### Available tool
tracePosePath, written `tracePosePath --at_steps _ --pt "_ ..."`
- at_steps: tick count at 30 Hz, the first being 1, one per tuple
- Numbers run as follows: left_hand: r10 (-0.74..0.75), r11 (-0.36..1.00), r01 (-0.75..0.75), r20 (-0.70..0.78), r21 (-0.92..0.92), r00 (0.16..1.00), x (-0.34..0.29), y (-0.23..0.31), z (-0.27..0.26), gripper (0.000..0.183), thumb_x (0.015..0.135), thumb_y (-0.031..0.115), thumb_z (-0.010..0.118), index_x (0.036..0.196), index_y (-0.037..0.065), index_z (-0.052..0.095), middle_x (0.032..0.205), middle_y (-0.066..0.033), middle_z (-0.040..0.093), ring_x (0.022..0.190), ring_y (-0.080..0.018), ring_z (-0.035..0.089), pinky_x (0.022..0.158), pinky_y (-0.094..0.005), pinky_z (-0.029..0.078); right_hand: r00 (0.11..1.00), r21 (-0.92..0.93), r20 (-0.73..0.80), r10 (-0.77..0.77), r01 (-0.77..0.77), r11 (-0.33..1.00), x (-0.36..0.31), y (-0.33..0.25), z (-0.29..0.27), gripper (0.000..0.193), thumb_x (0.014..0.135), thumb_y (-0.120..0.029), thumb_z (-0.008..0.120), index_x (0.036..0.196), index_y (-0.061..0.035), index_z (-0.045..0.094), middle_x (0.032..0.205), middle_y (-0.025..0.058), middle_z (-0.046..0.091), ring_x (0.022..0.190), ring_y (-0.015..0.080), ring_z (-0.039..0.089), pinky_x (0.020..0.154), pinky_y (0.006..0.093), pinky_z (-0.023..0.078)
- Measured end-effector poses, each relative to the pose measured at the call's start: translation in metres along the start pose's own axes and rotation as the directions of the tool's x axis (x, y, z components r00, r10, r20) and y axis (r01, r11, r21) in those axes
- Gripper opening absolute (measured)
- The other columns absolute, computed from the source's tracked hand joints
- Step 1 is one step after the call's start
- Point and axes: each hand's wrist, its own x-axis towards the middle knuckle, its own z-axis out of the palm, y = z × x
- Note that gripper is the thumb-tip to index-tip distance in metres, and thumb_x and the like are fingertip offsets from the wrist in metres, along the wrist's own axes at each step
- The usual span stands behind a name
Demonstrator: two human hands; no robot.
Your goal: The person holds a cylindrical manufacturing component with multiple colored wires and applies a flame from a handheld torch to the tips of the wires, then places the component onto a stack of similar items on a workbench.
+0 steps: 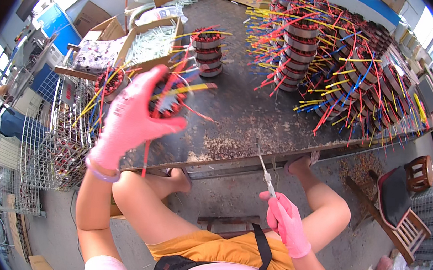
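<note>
My left hand (132,118), in a pink glove, is at the left side of the worktable with thumb and fingers spread apart. Between them shows a ring-shaped motor stator (169,98) with red windings and red, yellow and blue lead wires; part of it is hidden behind the glove. My right hand (287,224), also gloved in pink, is closed round a slim tool (268,181) with a pale handle and a long thin metal shaft. That shaft points up toward the table's front edge. The exact kind of tool cannot be made out.
A short stator stack (207,55) stands behind my left hand. Taller stacks (298,48) with wires sticking out fill the right of the worktable (230,105). A box of pale strips (149,43) sits back left, above a wire basket (64,124). A wooden chair (396,204) is at right.
</note>
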Motion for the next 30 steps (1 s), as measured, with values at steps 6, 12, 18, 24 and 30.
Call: tracePosePath --at_steps 6,12,18,24,30 --pt "0.000 0.999 0.016 0.287 -0.051 0.958 -0.036 -0.038 0.109 0.102 0.058 0.035 0.090 0.143 0.001 0.044 0.135 -0.0199 0.055 0.123 -0.0366 0.055 0.105 -0.0419 0.043 0.994 0.039 0.048 0.095 -0.097 0.995 -0.002 0.014 0.005 0.031 0.103 -0.021 0.050 0.122 0.0022 0.057 0.072 -0.0049 0.045 0.060 0.0035 0.039 0.054 0.0198 0.031" --pt "0.044 0.999 -0.041 0.301 -0.018 0.953 -0.045 -0.049 0.125 0.104 0.058 0.035 0.091 0.144 0.002 0.042 0.140 -0.0227 0.049 0.126 -0.0405 0.050 0.108 -0.0448 0.040 0.979 -0.139 -0.001 0.204 -0.202 0.969 0.009 0.019 0.017 0.030 0.102 -0.028 0.050 0.117 -0.0030 0.059 0.060 -0.0059 0.041 0.050 0.0017 0.033 0.045 0.0208 0.022" --pt "0.135 0.974 -0.048 0.395 -0.222 0.909 -0.042 -0.065 0.102 0.090 0.062 0.016 0.087 0.142 0.002 0.046 0.138 -0.0206 0.051 0.124 -0.0392 0.052 0.105 -0.0420 0.043 0.968 -0.152 -0.033 0.250 -0.253 0.956 0.011 0.026 0.022 0.030 0.102 -0.026 0.050 0.116 -0.0024 0.061 0.062 -0.0058 0.042 0.054 0.0019 0.035 0.048 0.0208 0.025" --pt "0.069 0.987 -0.012 0.355 -0.161 0.932 -0.045 -0.061 0.108 0.094 0.060 0.022 0.088 0.142 0.001 0.046 0.139 -0.0200 0.051 0.124 -0.0380 0.053 0.105 -0.0410 0.043 0.973 -0.188 0.015 0.232 -0.225 0.956 0.012 0.034 0.022 0.028 0.103 -0.023 0.049 0.115 -0.0007 0.061 0.066 -0.0036 0.046 0.054 0.0037 0.039 0.051 0.0218 0.033" --pt "-0.009 1.000 0.009 0.292 0.004 0.956 -0.047 -0.049 0.126 0.099 0.058 0.037 0.090 0.141 0.003 0.046 0.135 -0.0182 0.053 0.119 -0.0377 0.055 0.103 -0.0433 0.045 0.973 -0.105 0.029 0.231 -0.227 0.968 0.011 0.042 0.024 0.029 0.103 -0.024 0.050 0.117 -0.0013 0.060 0.065 -0.0053 0.044 0.056 0.0030 0.037 0.051 0.0209 0.029"
